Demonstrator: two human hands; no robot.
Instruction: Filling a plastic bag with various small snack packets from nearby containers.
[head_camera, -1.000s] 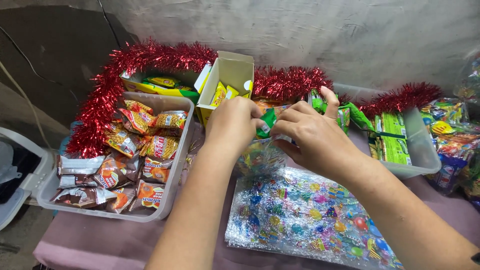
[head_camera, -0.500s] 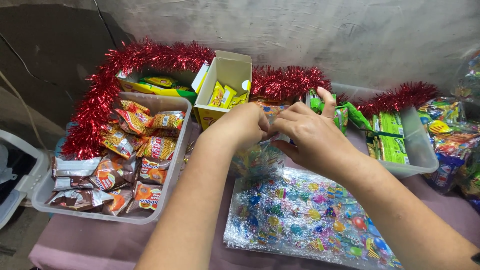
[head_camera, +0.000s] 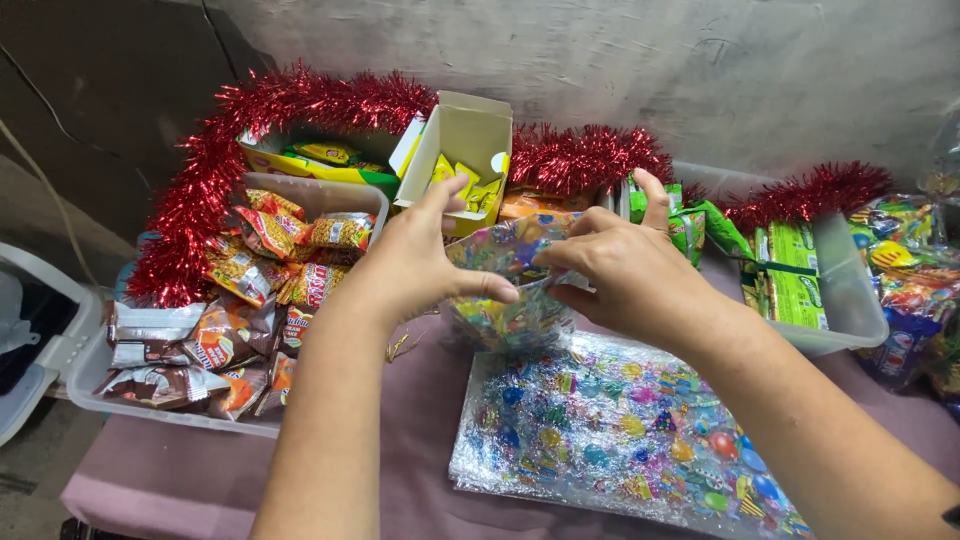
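Two bare hands meet at the centre of the frame over a table spread with sweets and snacks. The left hand (head_camera: 415, 265) and the right hand (head_camera: 625, 270) both pinch the top edge of a small shiny bag (head_camera: 510, 290) printed in many colours, thumbs and fingertips closed on its rim while the remaining fingers stay loosely curled. The bag hangs between the two hands, its mouth pointing up and slightly away toward the top of the frame, its long axis running roughly up and down, its rounded bottom sagging toward the table.

Just below it, in the lower centre and right of the frame, lies a flat stack of the same shiny sheets (head_camera: 620, 430) on the mauve tablecloth (head_camera: 390, 440), its long side slanting toward the lower right corner. At left, a clear tub (head_camera: 330, 195) holds packets of snacks (head_camera: 250, 300). A red tinsel garland (head_camera: 300, 105) curves along the back, from the left edge across to the upper right. An open cardboard box (head_camera: 465, 140) stands behind the hands at upper centre. At right, another clear tub (head_camera: 850, 300) contains green packets (head_camera: 795, 270).
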